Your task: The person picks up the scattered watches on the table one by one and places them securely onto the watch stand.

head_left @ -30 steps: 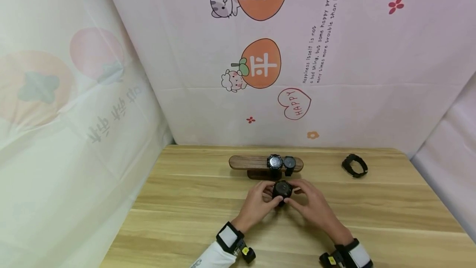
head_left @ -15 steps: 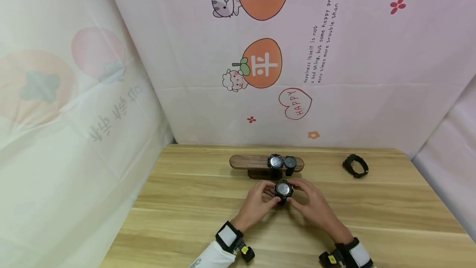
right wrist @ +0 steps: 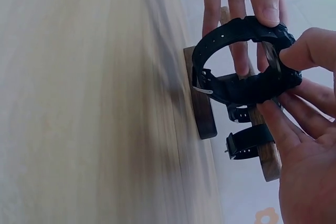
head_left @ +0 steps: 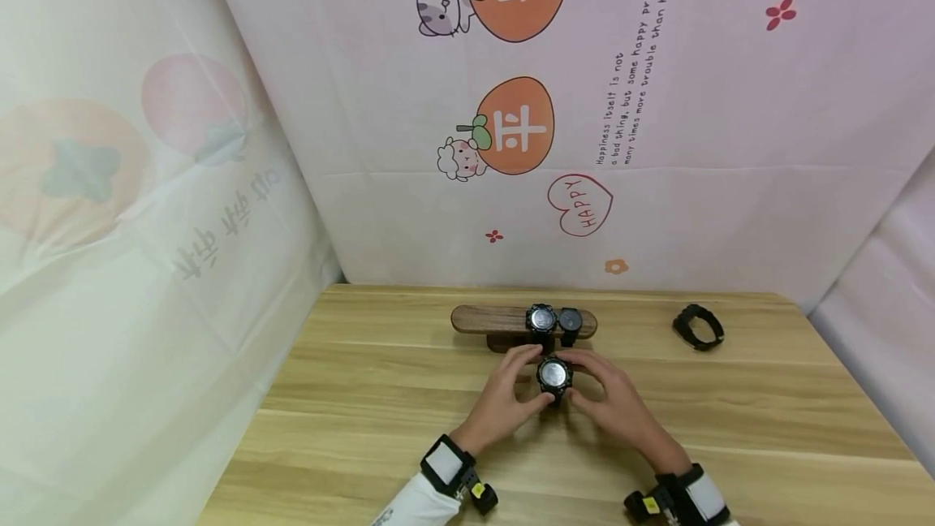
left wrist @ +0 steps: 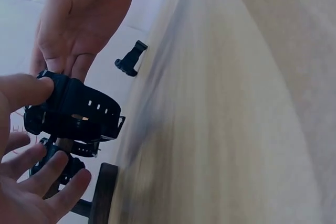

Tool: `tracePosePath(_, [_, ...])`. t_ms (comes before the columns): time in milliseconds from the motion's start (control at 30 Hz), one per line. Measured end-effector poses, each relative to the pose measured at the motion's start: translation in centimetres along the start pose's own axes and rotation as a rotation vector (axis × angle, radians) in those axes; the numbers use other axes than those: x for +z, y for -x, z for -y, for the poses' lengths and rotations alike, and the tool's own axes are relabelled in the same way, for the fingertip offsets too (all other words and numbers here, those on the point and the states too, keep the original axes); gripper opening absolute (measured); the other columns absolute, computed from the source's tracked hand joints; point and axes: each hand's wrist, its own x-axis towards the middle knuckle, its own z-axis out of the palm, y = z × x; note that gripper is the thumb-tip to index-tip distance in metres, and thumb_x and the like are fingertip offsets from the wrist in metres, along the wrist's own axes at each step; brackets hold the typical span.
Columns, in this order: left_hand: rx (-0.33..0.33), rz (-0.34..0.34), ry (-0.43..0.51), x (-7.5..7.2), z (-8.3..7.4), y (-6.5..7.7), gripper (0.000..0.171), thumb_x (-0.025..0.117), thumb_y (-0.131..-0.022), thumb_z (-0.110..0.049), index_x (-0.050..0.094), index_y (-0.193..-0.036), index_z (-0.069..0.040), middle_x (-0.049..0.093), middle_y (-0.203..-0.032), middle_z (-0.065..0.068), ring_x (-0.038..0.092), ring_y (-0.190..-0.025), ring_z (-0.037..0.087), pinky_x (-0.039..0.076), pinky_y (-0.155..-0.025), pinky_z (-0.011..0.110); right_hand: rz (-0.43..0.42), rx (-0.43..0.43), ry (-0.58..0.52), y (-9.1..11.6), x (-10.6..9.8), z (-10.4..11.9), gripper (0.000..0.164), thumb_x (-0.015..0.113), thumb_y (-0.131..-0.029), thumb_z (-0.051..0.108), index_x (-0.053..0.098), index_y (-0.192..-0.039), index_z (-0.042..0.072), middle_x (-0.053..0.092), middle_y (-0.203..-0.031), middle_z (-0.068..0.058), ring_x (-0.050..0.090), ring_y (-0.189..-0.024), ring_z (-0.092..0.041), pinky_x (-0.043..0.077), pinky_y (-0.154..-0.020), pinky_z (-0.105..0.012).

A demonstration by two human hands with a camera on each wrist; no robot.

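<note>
A black digital wristwatch [head_left: 554, 375] stands upright between the two hands in the head view, face up toward me. In the right wrist view its buckled strap [right wrist: 210, 51] forms a loop. My right hand [head_left: 612, 396] pinches it, thumb [right wrist: 307, 51] on one side and fingers on the other. From the left, my left hand [head_left: 504, 400] touches it with the thumb [left wrist: 31, 90]; the other fingers are spread and fairly straight. Just behind stands a dark wooden watch stand [head_left: 485, 319] carrying a silver-faced watch [head_left: 542, 319] and a smaller dark watch [head_left: 570, 321].
Another black watch [head_left: 697, 326] lies buckled on the light wooden table [head_left: 351, 388], at the far right. A printed white cloth [head_left: 409, 226] hangs behind the table's back edge. Both wrists wear strapped cameras [head_left: 482, 493].
The held watch's face has tilted from dark to bright. My left index finger has lifted away from the watch's edge, widening the gap to the thumb. The watches on the stand have stayed put.
</note>
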Motion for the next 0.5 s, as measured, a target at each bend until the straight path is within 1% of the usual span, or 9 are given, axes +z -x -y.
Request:
tracePosePath(67, [0.01,0.027,0.014,-0.13,-0.09,-0.04,0.07,0.078,-0.099,-0.019,0.045,-0.16,-0.004,0.047,-0.163,0.01,0.054,-0.145,0.026,0.055,-0.112,0.031,0.007,0.013,-0.02,-0.06,0.02,0.07,0.065,0.08,-0.083,-0.008,0.065,-0.143,0.013,0.067,-0.144,-0.012,0.066,-0.128,-0.027,0.058,-0.107,-0.05])
tracePosePath(167, [0.01,0.052,-0.006,-0.32,-0.23,-0.04,0.068,0.076,-0.101,-0.02,0.046,-0.16,-0.006,0.049,-0.163,0.009,0.052,-0.147,0.026,0.052,-0.116,0.035,0.018,0.039,-0.047,-0.14,0.02,0.2,0.065,0.079,-0.084,-0.008,0.065,-0.143,0.016,0.067,-0.145,-0.01,0.065,-0.131,-0.026,0.057,-0.109,-0.05])
tracePosePath(300, [-0.01,0.067,-0.019,-0.5,-0.28,-0.04,0.069,0.077,-0.1,-0.025,0.046,-0.16,-0.009,0.05,-0.162,0.007,0.051,-0.148,0.026,0.048,-0.121,0.041,0.023,0.043,-0.084,-0.26,0.06,0.21,0.064,0.079,-0.085,-0.009,0.065,-0.142,0.014,0.066,-0.144,-0.012,0.065,-0.131,-0.032,0.056,-0.108,-0.056])
tracePosePath(400, [-0.025,0.075,0.017,-0.59,-0.23,-0.08,0.072,0.08,-0.098,-0.027,0.046,-0.159,-0.009,0.05,-0.161,0.007,0.053,-0.146,0.025,0.05,-0.119,0.038,0.024,0.041,-0.12,-0.34,0.15,0.15,0.062,0.079,-0.085,-0.01,0.066,-0.141,0.013,0.066,-0.144,-0.014,0.064,-0.131,-0.036,0.056,-0.106,-0.057])
tracePosePath(500, [-0.033,0.073,0.04,-0.64,-0.22,-0.12,0.073,0.082,-0.096,-0.028,0.047,-0.157,-0.009,0.051,-0.158,0.006,0.055,-0.142,0.023,0.053,-0.115,0.032,0.025,0.046,-0.15,-0.41,0.26,0.11,0.06,0.079,-0.086,-0.009,0.067,-0.141,0.013,0.066,-0.143,-0.015,0.063,-0.132,-0.033,0.058,-0.106,-0.051])
